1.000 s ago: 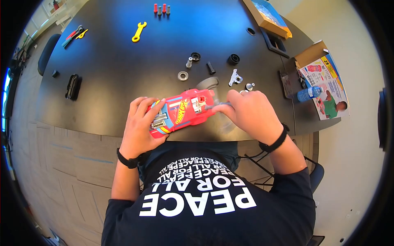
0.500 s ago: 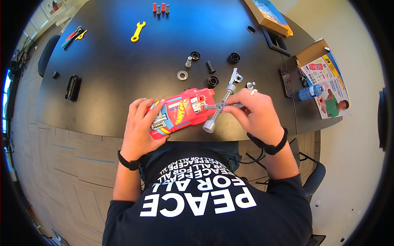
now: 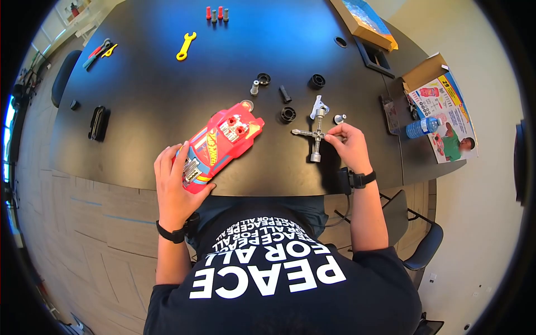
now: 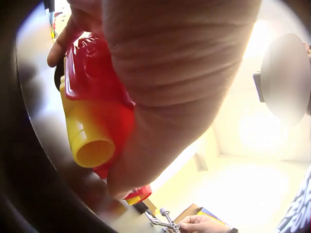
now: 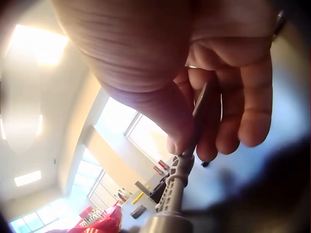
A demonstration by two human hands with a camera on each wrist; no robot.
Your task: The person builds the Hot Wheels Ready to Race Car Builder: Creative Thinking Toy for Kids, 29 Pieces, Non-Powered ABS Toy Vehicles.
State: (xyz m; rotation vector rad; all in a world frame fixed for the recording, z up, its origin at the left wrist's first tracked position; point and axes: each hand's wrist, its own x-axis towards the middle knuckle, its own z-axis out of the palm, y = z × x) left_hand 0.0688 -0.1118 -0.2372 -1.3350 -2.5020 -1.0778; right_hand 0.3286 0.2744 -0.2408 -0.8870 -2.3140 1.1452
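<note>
My left hand (image 3: 174,174) grips the rear of a red toy car (image 3: 223,134), which points away and to the right on the table. In the left wrist view a yellow tube (image 4: 92,145) sticks out of the car's rear, beside my palm. Right of the car, my right hand (image 3: 352,146) pinches one arm of a grey cross-shaped lug wrench (image 3: 316,135) between thumb and fingertips, with the other fingers loosely bent in the right wrist view. The wrench is apart from the car. A silver bracket (image 3: 319,105) lies right at its far arm.
Black wheels (image 3: 287,115), a black bolt (image 3: 285,94) and a grey peg (image 3: 339,119) lie around the middle. Farther off are a yellow wrench (image 3: 186,46) and several red and grey pegs (image 3: 218,14). At right stand a water bottle (image 3: 422,127) and a printed box (image 3: 444,106).
The lug wrench has come away from the car's front and moved right with my right hand. My left hand has turned the car so its front points farther up the table.
</note>
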